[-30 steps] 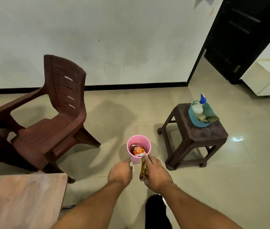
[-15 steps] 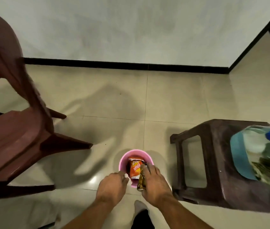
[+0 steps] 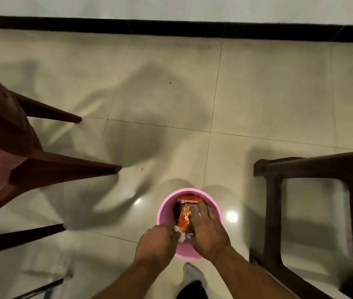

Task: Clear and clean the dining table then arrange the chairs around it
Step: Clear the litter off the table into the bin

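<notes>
Both hands are reaching into the pink bin (image 3: 164, 209): left hand (image 3: 156, 244) pinching white paper (image 3: 180, 235), right hand (image 3: 209, 229) gripping a wrapper (image 3: 190, 225).

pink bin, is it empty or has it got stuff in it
Not empty. The pink bin stands upright on the floor with an orange snack wrapper inside, and the right hand reaches into it.

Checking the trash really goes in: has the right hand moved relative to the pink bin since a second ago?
Yes. The right hand has gone forward over the rim of the pink bin and now reaches inside, onto the orange wrapper.
</notes>
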